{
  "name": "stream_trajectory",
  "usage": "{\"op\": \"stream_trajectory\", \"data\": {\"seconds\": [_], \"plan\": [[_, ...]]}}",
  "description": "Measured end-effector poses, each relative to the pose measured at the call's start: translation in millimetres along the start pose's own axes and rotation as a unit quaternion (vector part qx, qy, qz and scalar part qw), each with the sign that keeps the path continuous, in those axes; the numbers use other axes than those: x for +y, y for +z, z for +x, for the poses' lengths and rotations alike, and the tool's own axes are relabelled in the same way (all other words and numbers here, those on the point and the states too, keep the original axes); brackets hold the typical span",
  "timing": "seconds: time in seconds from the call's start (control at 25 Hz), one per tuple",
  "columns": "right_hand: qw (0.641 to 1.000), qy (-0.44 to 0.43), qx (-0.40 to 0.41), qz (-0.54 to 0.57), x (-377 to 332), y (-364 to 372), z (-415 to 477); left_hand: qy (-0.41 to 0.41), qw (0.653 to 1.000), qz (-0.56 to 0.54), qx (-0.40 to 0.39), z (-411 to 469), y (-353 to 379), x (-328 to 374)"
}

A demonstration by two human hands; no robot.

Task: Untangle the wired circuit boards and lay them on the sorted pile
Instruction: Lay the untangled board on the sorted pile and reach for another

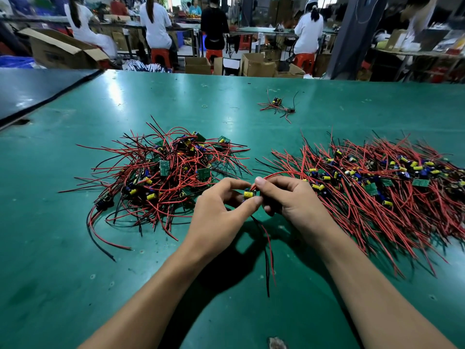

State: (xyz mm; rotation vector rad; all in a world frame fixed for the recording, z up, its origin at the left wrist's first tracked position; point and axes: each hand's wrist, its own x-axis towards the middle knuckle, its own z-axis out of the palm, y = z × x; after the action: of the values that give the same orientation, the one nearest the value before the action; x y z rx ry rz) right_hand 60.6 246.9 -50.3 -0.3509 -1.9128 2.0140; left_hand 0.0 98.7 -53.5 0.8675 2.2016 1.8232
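Bench [75, 248]: green mat, and it fills your view.

Sorted pile [392, 197]: at 3 o'clock of your hands. Red leads are fanned roughly parallel, with the boards and yellow capacitors in a band through the middle.

Tangled heap [166, 172]: at 10 o'clock, close to your left knuckles. Red and black leads are looped over green boards.

Left grip [219, 212]: your thumb and fingertips are clamped on one circuit board [249, 193], held above the bench between the two piles.

Right grip [289, 200]: your thumb and forefinger are pinched on the same board at its 1 o'clock edge, where a red lead [281, 173] arcs off toward the sorted pile.

Stray cluster [276, 105]: a couple of wired boards at 12 o'clock, well apart from both piles.

Hanging leads [268, 260]: one red and one black, dropping from the held board toward 6 o'clock.

Small ring [204, 106]: lying flat at 11 o'clock, beyond the heap.
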Motion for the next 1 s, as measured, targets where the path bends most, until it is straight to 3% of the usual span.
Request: {"op": "stream_trajectory", "data": {"seconds": [0.08,0.28,0.4,0.56,0.76,1.0], "plan": [[0.999,-0.021,0.024,-0.039,0.3,-2.2,0.0,-0.043,0.998,-0.039,-0.04,1.1,-1.2,0.5],[0.999,0.001,0.039,0.023,-0.2,-1.1,0.5,-0.076,0.98,-0.109,-0.145,2.5,-2.1,1.9],[0.999,0.021,0.031,0.017,0.0,-0.5,1.5,-0.092,0.975,-0.135,-0.152,2.0,-1.9,1.8],[0.999,0.037,0.006,0.027,3.8,3.0,-1.9,-0.172,0.953,-0.215,-0.124,-0.2,6.5,2.2],[0.998,0.049,0.04,-0.007,5.3,3.6,-0.5,-0.173,0.955,-0.21,-0.121,0.8,1.6,-1.6],[0.987,0.062,0.135,0.065,-2.0,-13.6,5.7,-0.136,0.957,-0.14,-0.216,-1.7,0.3,-0.3]]}}
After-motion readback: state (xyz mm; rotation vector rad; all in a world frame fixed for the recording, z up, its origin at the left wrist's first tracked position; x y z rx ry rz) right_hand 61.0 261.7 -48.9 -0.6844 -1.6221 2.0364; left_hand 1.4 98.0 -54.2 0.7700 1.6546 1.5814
